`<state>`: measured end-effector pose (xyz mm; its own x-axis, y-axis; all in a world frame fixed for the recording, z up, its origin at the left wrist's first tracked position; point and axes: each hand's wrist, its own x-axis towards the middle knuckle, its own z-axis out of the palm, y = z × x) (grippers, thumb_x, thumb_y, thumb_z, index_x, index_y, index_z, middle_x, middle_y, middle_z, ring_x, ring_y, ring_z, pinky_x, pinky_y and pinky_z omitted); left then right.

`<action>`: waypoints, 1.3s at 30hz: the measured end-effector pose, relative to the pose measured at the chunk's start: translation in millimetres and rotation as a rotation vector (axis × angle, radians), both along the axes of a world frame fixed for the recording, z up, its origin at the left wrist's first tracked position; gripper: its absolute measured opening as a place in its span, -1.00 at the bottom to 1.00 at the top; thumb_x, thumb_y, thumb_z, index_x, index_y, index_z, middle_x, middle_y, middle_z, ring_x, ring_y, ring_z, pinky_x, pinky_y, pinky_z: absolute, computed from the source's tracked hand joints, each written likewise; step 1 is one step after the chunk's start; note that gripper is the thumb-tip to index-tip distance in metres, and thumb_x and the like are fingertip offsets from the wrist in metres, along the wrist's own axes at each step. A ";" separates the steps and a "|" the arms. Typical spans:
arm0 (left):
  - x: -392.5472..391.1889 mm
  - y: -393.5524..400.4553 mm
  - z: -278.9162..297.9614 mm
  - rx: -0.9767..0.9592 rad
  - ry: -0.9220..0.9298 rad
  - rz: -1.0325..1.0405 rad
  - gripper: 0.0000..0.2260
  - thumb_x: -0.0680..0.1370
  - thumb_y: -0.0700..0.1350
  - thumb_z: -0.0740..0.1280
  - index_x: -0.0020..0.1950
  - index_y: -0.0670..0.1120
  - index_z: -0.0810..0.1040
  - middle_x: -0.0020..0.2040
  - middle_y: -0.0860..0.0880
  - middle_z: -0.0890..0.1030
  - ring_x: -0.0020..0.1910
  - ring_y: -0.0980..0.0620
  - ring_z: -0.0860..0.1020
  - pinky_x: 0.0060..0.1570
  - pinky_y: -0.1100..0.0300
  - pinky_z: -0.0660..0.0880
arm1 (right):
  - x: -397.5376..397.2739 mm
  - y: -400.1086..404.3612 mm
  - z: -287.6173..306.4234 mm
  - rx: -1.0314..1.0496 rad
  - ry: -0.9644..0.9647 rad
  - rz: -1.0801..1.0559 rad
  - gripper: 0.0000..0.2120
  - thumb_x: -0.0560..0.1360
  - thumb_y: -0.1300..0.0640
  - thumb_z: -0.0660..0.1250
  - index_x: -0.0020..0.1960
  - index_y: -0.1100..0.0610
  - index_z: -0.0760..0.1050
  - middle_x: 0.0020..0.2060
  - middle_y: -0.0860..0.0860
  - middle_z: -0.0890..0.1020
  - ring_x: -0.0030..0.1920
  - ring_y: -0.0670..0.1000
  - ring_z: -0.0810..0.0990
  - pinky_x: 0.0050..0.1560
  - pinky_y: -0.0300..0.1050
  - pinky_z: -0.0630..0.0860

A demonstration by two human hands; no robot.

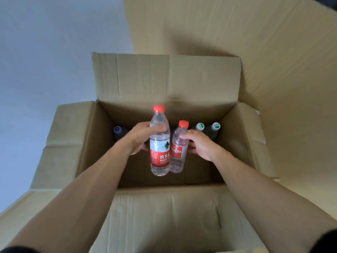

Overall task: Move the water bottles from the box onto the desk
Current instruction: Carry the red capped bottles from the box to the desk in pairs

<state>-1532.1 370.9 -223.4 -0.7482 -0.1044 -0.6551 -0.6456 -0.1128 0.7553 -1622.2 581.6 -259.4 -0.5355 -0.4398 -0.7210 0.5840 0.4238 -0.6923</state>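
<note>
**Two red-capped bottles held over the open box**

Here, nearest the camera, both bare forearms reach forward over the near flap of an open cardboard box [160, 216], whose four flaps are folded outward. The forearms converge toward the middle of the box opening.

The left hand [140, 136] grips a clear water bottle with a red cap [160, 141], fingers curled round its upper body just above the red and white label, thumb across the front. The bottle stands roughly upright, its base below the hand and its cap above the fingers, raised against the dark interior of the box.

Just to the right of it, the right hand [199, 143] holds a second red-capped bottle [178, 148] of the same kind, fingers wrapped round its shoulder from the right side. This bottle sits a little lower than the first, and the two bottles touch or nearly touch along their sides; which one cannot be told.

Beyond the hands, deeper in the box, more bottles stand against the far wall. To the left of the left hand is a dark bottle with a purple cap [117, 129]. Beyond the right hand stand two dark bottles with white-and-green caps, one [200, 126] closer to the fingers and the other [215, 126] further right, near the box's right wall.

Farther still, the upright far flap [164, 75] rises behind the opening, with another sheet of cardboard [255, 42] behind it and a pale wall to the left.
</note>
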 end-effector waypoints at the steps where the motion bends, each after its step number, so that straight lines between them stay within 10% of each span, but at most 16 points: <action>1: -0.2 3.4 6.7 0.026 0.001 0.048 -0.65 0.46 0.10 0.50 0.18 -0.02 0.65 0.11 -0.05 0.72 0.12 -0.10 0.67 0.20 -0.19 0.53 | 3.1 -1.0 7.3 -0.051 -0.052 -0.070 -0.68 0.53 0.05 0.42 0.23 0.15 0.53 0.16 0.11 0.67 0.20 0.12 0.62 0.15 0.07 0.54; 12: 8.5 25.9 58.9 0.282 -0.014 0.426 -0.39 0.47 0.27 0.45 0.26 -0.20 0.53 0.14 -0.30 0.66 0.15 -0.32 0.64 0.20 -0.28 0.55 | 48.6 -9.6 78.5 -0.323 -0.147 -0.348 -0.42 0.60 -0.28 0.22 0.40 0.13 0.47 0.27 0.20 0.60 0.33 0.23 0.57 0.38 0.23 0.46; 19: 33.6 22.9 81.4 0.256 0.000 0.245 -0.44 0.38 -0.02 0.62 0.27 -0.18 0.53 0.09 -0.27 0.69 -0.01 -0.25 0.69 -0.03 -0.16 0.65 | 60.5 -4.8 95.6 -0.311 -0.176 -0.411 -0.39 0.57 -0.32 0.21 0.32 0.18 0.49 -0.04 0.16 0.62 -0.08 0.10 0.64 0.29 0.15 0.51; 25: 52.8 22.4 105.0 0.132 0.008 0.303 -0.53 0.38 -0.05 0.62 0.21 -0.10 0.56 -0.09 -0.20 0.73 -0.21 -0.15 0.72 -0.21 -0.07 0.65 | 55.0 -7.1 111.5 -0.300 -0.087 -0.302 -0.40 0.55 -0.36 0.22 0.31 0.11 0.52 0.00 0.19 0.69 -0.03 0.16 0.72 0.10 0.16 0.64; 29: 69.3 22.2 119.4 0.040 0.027 0.389 -0.54 0.42 -0.03 0.59 0.24 -0.09 0.53 0.06 -0.22 0.69 0.01 -0.22 0.69 0.08 -0.23 0.61 | 52.3 -12.0 127.5 -0.351 -0.063 -0.164 -0.50 0.54 -0.24 0.35 0.24 0.15 0.54 -0.20 0.13 0.70 -0.20 0.10 0.71 -0.13 0.02 0.66; 39: 133.5 39.8 148.6 0.122 0.143 0.694 -0.49 0.43 -0.02 0.57 0.30 -0.16 0.51 -0.02 -0.24 0.70 -0.17 -0.20 0.70 -0.15 -0.11 0.65 | 65.9 -38.2 157.2 -0.380 -0.027 0.208 -0.31 0.34 -0.16 0.53 0.32 0.20 0.47 -0.12 0.13 0.71 -0.11 0.11 0.73 -0.04 0.04 0.63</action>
